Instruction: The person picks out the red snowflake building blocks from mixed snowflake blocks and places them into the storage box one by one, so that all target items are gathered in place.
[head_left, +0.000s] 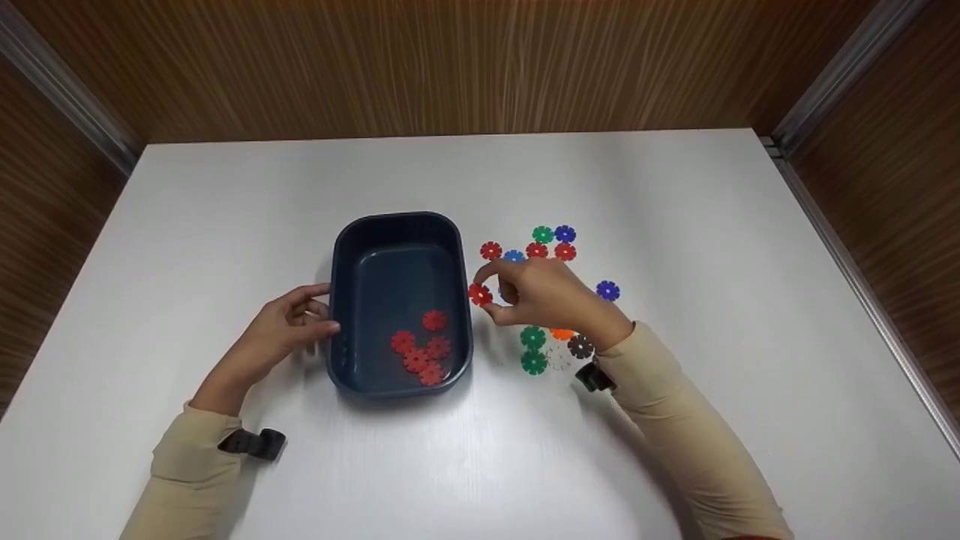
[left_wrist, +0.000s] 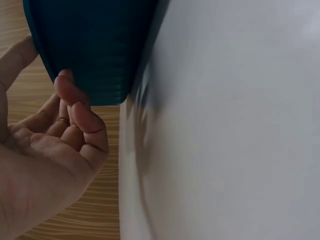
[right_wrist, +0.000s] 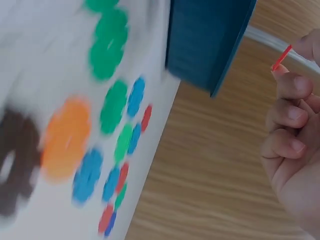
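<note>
A dark blue plastic bin [head_left: 398, 385] stands on the table with several red flower-shaped discs [head_left: 416, 360] lying in its near part. At its left wall, my left hand [head_left: 274, 334] holds the side lightly: the thumb reaches over the rim while the bent fingers [left_wrist: 72, 92] lie by the outer wall. My right hand [head_left: 547, 296] pinches one red flower disc [head_left: 480, 295] between thumb and index finger, just outside the bin's right wall. In the right wrist view this disc [right_wrist: 281, 57] appears edge-on, and the other fingers are curled.
Right of the bin, loose discs lie on the white table [head_left: 465, 480]: red [head_left: 491, 250], green [head_left: 533, 362], purple [head_left: 608, 290], orange [head_left: 562, 334], black [head_left: 580, 346] and a clear one [head_left: 558, 358]. My right hand covers some. Wood-grain panels [head_left: 450, 67] surround the table.
</note>
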